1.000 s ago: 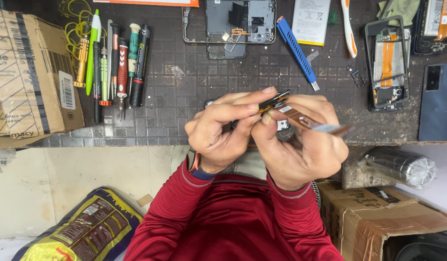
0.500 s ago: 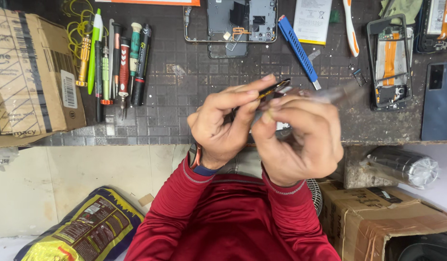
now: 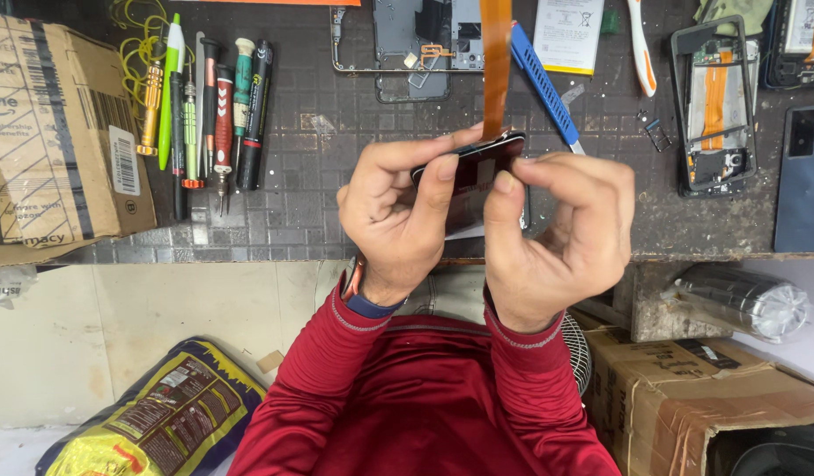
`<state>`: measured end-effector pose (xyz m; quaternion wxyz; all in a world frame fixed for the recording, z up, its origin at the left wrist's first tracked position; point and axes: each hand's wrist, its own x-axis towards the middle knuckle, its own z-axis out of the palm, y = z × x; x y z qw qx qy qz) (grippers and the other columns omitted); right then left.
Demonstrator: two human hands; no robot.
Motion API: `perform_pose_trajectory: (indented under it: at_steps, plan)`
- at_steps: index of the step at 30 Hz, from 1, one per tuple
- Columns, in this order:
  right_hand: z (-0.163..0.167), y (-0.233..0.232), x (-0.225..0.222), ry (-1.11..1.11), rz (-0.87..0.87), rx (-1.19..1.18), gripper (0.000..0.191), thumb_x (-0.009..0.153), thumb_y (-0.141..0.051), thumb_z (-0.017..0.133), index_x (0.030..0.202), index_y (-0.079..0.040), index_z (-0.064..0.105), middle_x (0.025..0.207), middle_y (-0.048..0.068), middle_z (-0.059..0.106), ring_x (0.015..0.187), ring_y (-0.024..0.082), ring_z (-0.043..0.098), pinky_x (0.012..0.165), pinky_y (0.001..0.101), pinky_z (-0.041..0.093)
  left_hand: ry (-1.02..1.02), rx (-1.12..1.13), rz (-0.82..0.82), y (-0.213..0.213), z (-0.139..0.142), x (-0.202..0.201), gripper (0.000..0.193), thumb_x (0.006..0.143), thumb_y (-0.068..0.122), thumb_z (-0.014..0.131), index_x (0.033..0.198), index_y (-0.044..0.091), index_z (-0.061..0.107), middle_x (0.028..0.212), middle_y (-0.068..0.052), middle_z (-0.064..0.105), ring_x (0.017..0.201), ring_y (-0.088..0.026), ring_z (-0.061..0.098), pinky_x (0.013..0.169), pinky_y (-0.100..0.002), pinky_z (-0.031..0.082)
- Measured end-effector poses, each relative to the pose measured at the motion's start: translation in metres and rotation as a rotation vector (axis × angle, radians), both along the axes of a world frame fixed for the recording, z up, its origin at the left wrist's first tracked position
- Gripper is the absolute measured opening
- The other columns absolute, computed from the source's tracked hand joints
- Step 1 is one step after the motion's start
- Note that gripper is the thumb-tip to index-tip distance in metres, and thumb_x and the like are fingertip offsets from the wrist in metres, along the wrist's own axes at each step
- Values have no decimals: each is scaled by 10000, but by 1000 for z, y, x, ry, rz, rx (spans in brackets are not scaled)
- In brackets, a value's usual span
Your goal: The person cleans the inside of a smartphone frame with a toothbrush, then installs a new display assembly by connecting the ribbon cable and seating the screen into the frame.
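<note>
At the frame's centre, above the table (image 3: 336, 141), our left hand (image 3: 398, 220) and right hand (image 3: 570, 238) pinch a dark phone part (image 3: 473, 172) between their fingers, steadying it edge-up so its orange ribbon cable (image 3: 495, 62) rises free.

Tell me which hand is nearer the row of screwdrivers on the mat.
Left. The left hand is right of the row of screwdrivers, across bare mat. The right hand is farther right, beyond the dark phone part both hands hold.
</note>
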<state>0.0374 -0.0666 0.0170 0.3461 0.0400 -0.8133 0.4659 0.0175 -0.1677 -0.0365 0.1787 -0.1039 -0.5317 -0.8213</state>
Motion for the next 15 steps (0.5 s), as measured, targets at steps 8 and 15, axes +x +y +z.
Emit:
perform_pose_trajectory:
  at_steps: [8, 15]
  plan:
    - [11, 7, -11, -83, 142, -4, 370, 1000, -125, 858, 1236, 46, 630, 1173, 63, 527, 1008, 137, 557, 895, 251, 498, 30, -33, -33, -2, 2, 1, 107, 1130, 14, 625, 1214, -36, 581, 1177, -224, 736, 1086, -171, 733, 960, -288, 621]
    - [3, 12, -18, -169, 305, -375, 220, 1035, -73, 789, 1156, 23, 632, 1122, 35, 546, 974, 103, 618, 900, 234, 531, -19, -84, -39, -4, 4, 4, 129, 1113, 23, 659, 1214, -39, 607, 1167, -194, 749, 1065, -149, 736, 937, -266, 621]
